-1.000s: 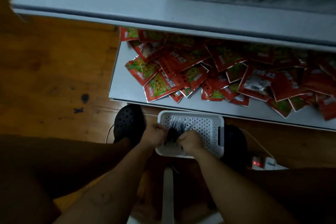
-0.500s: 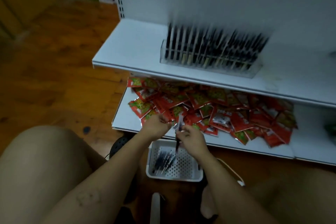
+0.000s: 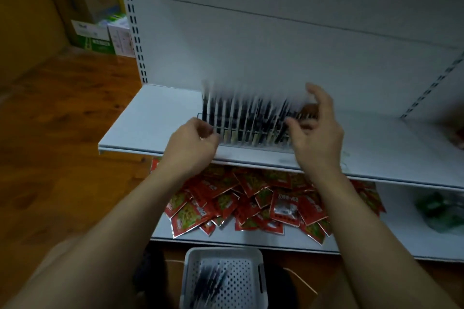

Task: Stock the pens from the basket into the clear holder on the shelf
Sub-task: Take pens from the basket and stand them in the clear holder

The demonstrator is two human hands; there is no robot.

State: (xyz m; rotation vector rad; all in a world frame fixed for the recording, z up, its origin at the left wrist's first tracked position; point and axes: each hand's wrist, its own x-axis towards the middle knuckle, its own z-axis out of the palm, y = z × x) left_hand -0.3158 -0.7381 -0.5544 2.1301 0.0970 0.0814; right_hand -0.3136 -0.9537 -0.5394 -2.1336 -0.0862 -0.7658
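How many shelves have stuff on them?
2. The upper shelf carries the clear holder with pens; the lower shelf carries red packets. More shelves may be out of frame.

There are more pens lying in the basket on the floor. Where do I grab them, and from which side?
Probably mid-barrel, coming straight down from above: the pens lie flat in a loose, slanted bunch in the left half of the basket, whose walls block any sideways approach. Pinch across the barrels rather than along them.
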